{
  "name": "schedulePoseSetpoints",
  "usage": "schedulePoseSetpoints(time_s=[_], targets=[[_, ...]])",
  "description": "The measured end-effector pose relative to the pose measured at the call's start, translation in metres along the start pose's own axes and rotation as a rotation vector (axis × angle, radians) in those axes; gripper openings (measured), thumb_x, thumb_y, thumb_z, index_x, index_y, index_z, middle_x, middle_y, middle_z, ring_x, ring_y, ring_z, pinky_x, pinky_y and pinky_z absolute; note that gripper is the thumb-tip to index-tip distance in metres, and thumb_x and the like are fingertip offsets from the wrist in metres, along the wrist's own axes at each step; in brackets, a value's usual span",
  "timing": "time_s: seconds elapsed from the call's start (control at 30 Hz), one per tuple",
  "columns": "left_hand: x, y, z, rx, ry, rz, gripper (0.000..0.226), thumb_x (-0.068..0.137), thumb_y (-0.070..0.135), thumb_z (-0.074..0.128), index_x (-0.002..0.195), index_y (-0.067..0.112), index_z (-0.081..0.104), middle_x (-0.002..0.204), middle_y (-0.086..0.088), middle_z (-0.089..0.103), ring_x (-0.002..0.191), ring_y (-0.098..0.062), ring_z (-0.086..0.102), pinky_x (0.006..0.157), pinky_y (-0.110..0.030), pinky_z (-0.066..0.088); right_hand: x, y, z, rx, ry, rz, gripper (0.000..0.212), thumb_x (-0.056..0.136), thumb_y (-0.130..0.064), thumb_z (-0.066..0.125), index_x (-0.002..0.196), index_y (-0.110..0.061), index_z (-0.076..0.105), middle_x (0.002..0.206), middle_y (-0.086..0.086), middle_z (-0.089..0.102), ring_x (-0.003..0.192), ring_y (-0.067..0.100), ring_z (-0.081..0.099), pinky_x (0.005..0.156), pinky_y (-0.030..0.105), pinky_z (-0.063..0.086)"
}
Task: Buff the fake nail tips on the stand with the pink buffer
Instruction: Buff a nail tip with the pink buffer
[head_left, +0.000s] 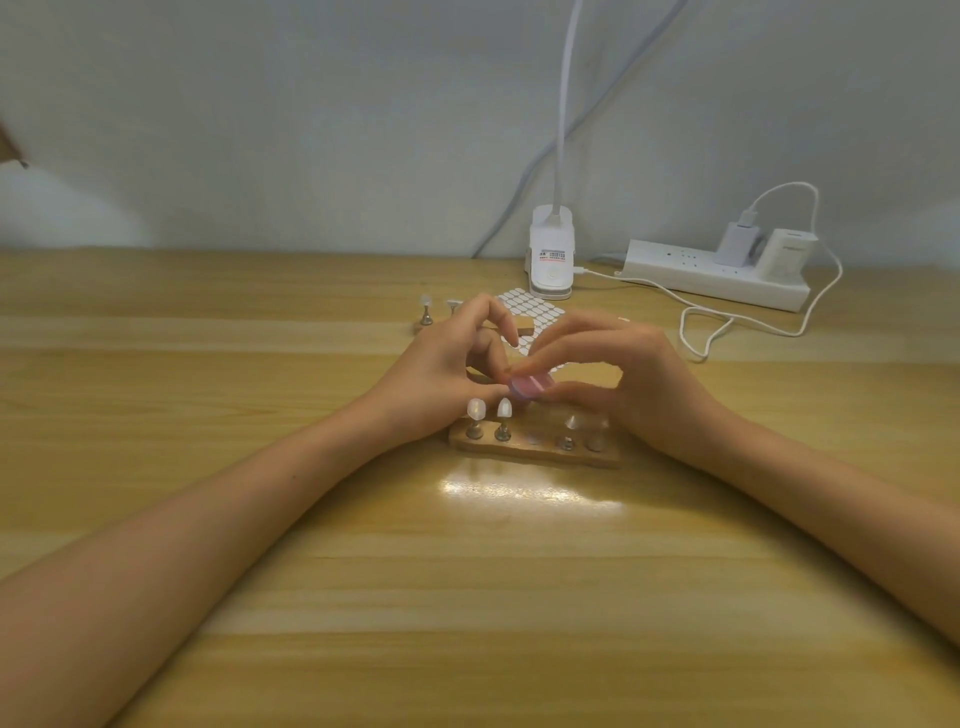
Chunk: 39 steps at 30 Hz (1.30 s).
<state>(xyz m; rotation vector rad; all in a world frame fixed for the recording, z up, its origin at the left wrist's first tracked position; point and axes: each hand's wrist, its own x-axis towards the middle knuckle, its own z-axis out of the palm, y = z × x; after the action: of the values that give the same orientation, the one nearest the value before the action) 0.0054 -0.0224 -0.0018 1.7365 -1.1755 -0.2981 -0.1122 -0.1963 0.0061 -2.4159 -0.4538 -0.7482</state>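
Note:
A wooden stand (535, 451) lies on the table with several metal pegs. Two pegs at its left carry white nail tips (489, 409); the middle spot looks bare and two more pegs stand at its right. My right hand (623, 379) pinches the pink buffer (530, 386) just above the stand's middle. My left hand (447, 364) meets it there, thumb and finger closed on something small against the buffer; what it grips is hidden.
A second wooden stand (525, 328) with two pegs (426, 310) sits behind the hands, next to a sheet of white adhesive tabs (535, 312). A clip lamp base (551, 254), a power strip (717, 275) and a looping white cable (727, 322) occupy the back right.

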Motion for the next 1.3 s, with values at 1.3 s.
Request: schedulePoseSetpoints(time_s=[1.3], targets=[[0.0007, -0.001, 0.0004, -0.002, 0.003, -0.014, 0.038, 0.079, 0.001, 0.08, 0.102, 0.009, 0.051, 0.064, 0.008, 0.062, 0.067, -0.007, 0.062, 0.068, -0.017, 0.05, -0.0008, 0.0019, 0.003, -0.063, -0.039, 0.01, 0.016, 0.082, -0.005, 0.077, 0.097, -0.005, 0.076, 0.098, 0.009, 0.066, 0.089, 0.015, 0.062, 0.078, 0.013, 0.043]])
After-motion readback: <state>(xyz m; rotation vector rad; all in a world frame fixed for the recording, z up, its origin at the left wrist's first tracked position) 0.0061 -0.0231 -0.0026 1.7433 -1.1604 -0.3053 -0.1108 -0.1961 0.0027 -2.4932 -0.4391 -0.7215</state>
